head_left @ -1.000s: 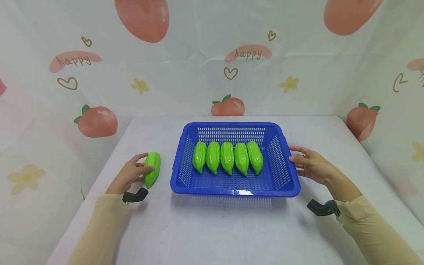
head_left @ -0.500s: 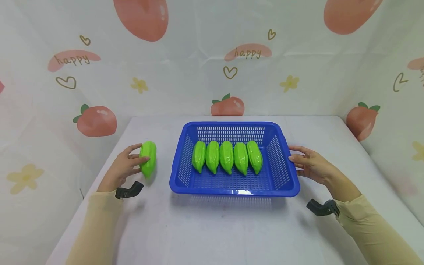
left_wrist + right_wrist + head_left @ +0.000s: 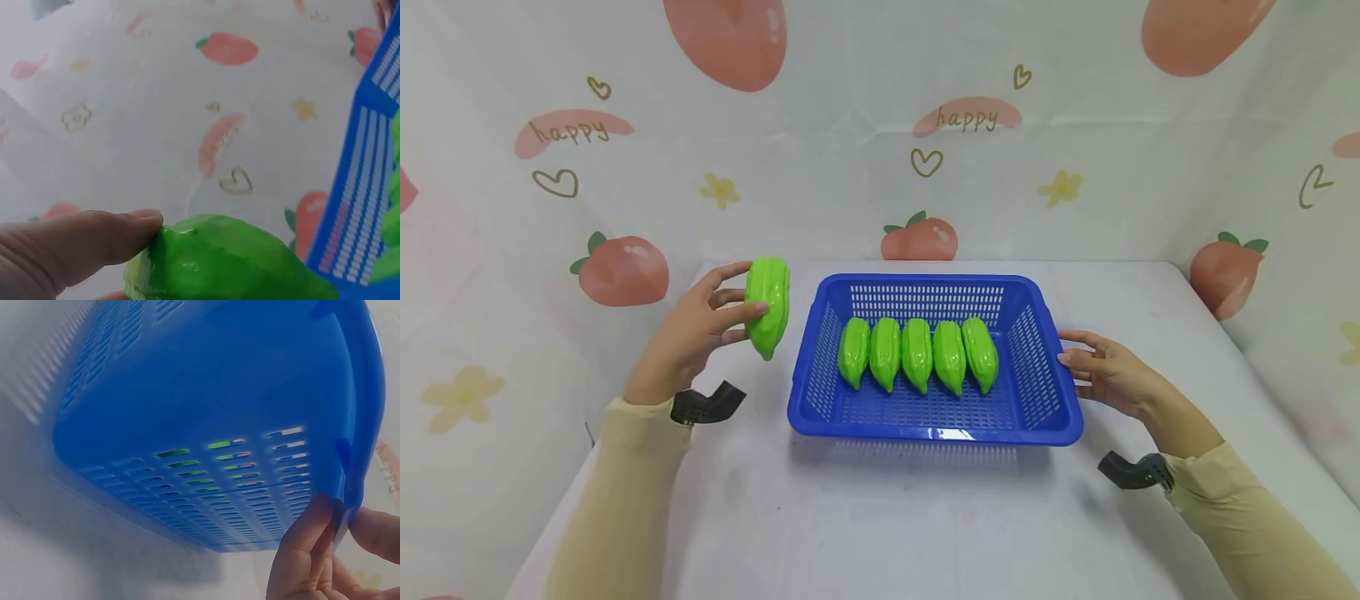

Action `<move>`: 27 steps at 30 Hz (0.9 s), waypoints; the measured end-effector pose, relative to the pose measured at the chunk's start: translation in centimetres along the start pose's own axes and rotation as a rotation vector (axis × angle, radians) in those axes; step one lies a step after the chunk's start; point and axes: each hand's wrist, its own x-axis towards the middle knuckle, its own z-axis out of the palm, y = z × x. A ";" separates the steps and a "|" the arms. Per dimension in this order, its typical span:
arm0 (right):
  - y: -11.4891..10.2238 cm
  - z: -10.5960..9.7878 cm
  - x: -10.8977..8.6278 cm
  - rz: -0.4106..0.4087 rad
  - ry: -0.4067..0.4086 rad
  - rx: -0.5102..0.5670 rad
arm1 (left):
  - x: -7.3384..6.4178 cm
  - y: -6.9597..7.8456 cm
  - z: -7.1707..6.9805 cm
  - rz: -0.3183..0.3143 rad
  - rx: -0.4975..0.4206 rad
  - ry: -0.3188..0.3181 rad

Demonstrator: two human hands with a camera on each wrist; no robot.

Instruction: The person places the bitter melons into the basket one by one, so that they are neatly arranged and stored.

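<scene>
Nearest the person, two beige sleeves reach out over the white table (image 3: 880, 517). The right hand (image 3: 1108, 375) rests against the right rim of the blue perforated plastic basket (image 3: 1045, 417); the right wrist view shows fingertips (image 3: 306, 540) and thumb pinching the rim's edge, so this hand holds the basket steady. The left hand (image 3: 700, 333) is raised off the table just left of the basket, its fingers and thumb curled around a glossy green ridged plastic gourd (image 3: 767, 304), held roughly upright with its pointed tip down. In the left wrist view the thumb (image 3: 94, 240) presses on the gourd's bumpy skin, with the basket's slotted wall close on the right.

Inside the basket, five matching green gourds (image 3: 917, 354) lie side by side in a neat row, touching one another, their tips pointing toward the person. A gap remains at the row's left end, by the basket's left wall.

Judging from this, the filling looks nearly finished: five lie in place, and the sixth is lifted but not yet over the basket. No other loose gourd is visible on the table.

Beyond stands a white backdrop printed with peaches, hearts and flowers (image 3: 917, 237).
</scene>
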 end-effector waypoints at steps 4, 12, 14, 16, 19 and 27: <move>-0.1 0.0 -0.1 0.002 -0.006 0.011 | 0.1 2.2 1.6 0.054 -0.056 -0.025; -0.1 0.0 -0.1 0.009 -0.009 0.037 | 0.7 5.3 4.9 0.131 -0.173 -0.072; -0.1 0.0 -0.1 0.012 -0.004 0.034 | 0.9 5.8 5.8 0.148 -0.196 -0.096; 0.0 0.0 0.0 0.015 0.002 0.031 | 1.3 6.3 6.7 0.168 -0.226 -0.120; 0.0 0.0 -0.1 0.016 0.009 0.027 | 1.9 6.9 8.2 0.189 -0.260 -0.151; 0.0 0.1 0.0 0.006 0.009 0.020 | 4.0 7.3 12.4 0.171 -0.292 -0.206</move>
